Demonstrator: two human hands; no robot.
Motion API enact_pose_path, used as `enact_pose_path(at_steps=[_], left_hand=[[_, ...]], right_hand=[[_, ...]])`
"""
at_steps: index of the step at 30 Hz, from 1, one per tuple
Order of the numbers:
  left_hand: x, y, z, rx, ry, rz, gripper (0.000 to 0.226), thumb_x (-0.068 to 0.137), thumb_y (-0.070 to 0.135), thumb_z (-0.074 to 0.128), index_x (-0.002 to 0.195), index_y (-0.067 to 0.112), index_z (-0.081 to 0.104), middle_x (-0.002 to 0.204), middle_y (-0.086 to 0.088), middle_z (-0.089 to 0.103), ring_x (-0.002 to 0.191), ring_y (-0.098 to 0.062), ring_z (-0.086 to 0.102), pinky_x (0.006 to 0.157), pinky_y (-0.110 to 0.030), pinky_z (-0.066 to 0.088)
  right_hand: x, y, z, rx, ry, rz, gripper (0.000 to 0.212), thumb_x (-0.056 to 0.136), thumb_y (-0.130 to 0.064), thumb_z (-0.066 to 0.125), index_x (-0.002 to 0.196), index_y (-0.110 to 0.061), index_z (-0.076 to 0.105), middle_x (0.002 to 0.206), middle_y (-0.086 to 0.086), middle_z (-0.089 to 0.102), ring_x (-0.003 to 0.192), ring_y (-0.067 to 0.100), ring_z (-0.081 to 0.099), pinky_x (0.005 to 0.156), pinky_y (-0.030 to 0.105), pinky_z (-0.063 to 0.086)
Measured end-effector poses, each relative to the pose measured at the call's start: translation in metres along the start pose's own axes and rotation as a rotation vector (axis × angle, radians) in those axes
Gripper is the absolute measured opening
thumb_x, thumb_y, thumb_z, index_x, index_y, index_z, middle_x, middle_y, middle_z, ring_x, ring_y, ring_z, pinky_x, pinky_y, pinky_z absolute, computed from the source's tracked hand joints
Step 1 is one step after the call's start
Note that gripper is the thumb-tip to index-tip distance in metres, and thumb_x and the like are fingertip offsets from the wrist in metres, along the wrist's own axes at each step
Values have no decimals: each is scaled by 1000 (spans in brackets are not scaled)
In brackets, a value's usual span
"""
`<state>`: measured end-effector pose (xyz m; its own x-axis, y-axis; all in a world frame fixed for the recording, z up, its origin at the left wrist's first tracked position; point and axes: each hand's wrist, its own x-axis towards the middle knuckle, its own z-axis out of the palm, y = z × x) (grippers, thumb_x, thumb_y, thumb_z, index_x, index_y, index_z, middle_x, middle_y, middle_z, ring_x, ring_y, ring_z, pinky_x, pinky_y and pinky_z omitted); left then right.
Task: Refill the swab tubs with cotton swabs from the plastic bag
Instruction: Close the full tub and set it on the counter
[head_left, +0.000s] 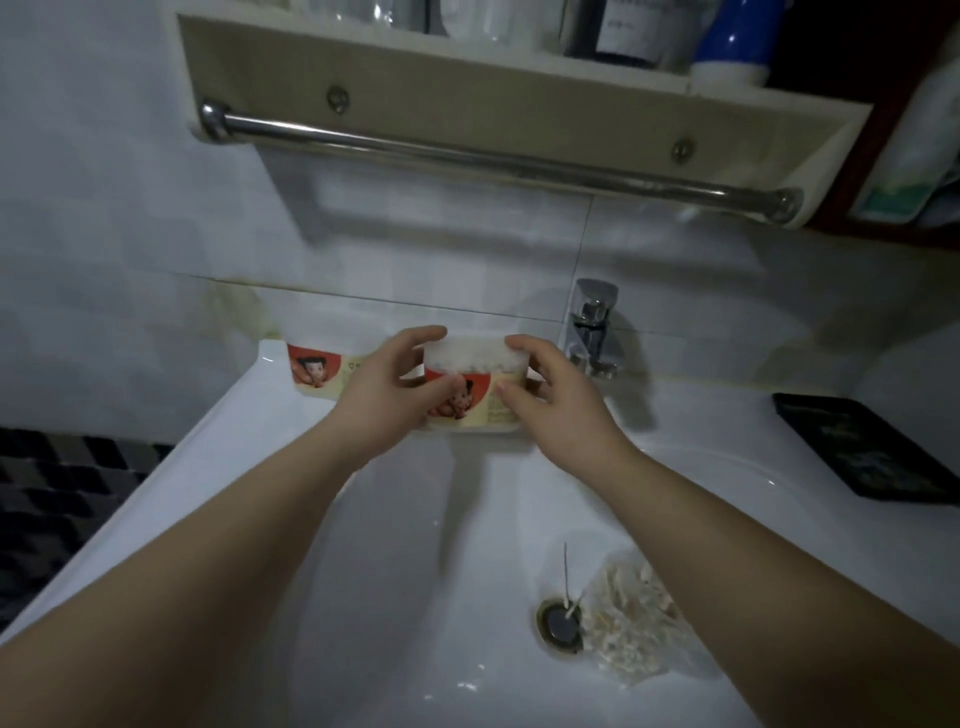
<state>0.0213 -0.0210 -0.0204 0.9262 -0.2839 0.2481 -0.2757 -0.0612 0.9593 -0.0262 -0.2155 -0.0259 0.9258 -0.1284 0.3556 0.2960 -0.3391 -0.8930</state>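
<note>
A clear swab tub (475, 387) with a red and cream cartoon label stands on the back rim of the white sink, filled with white swab heads. My left hand (387, 384) grips its left side and my right hand (545, 387) grips its right side. A second tub (317, 364) with the same label stands to the left on the rim, partly hidden by my left hand. The clear plastic bag (631, 618) of cotton swabs lies in the sink basin beside the drain, under my right forearm.
The white sink (415, 545) has a drain (561, 621) with one loose swab across it. A chrome faucet (592, 327) stands right of the tubs. A dark tray (872, 447) lies on the right counter. A towel bar (493, 161) and shelf with bottles hang above.
</note>
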Motion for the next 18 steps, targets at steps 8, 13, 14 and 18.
enact_pose_path(at_steps=[8, 13, 14, 18], left_hand=[[40, -20, 6, 52, 33, 59, 46, 83, 11, 82, 116, 36, 61, 127, 7, 67, 102, -12, 72, 80, -39, 63], [56, -30, 8, 75, 59, 74, 48, 81, 10, 83, 115, 37, 61, 129, 4, 67, 108, -14, 71, 86, -35, 62], [58, -32, 9, 75, 63, 76, 49, 82, 10, 83, 117, 36, 61, 129, 3, 67, 108, -14, 70, 85, -33, 61], [57, -36, 10, 164, 83, 98, 53, 83, 15, 82, 128, 33, 60, 128, 2, 66, 109, -13, 69, 85, -30, 60]], right_hand=[[34, 20, 4, -43, 54, 59, 44, 95, -10, 69, 103, -50, 52, 123, 3, 65, 104, 17, 69, 81, 41, 62], [44, 29, 8, -82, 107, 54, 43, 90, -19, 73, 96, -55, 50, 125, 4, 64, 106, 21, 69, 88, 55, 59], [45, 29, 8, -84, 116, 52, 43, 90, -19, 73, 96, -55, 50, 125, 3, 64, 107, 21, 70, 88, 53, 60], [44, 30, 8, -178, 134, 44, 38, 91, -21, 75, 102, -48, 50, 122, -3, 64, 106, 19, 69, 88, 49, 60]])
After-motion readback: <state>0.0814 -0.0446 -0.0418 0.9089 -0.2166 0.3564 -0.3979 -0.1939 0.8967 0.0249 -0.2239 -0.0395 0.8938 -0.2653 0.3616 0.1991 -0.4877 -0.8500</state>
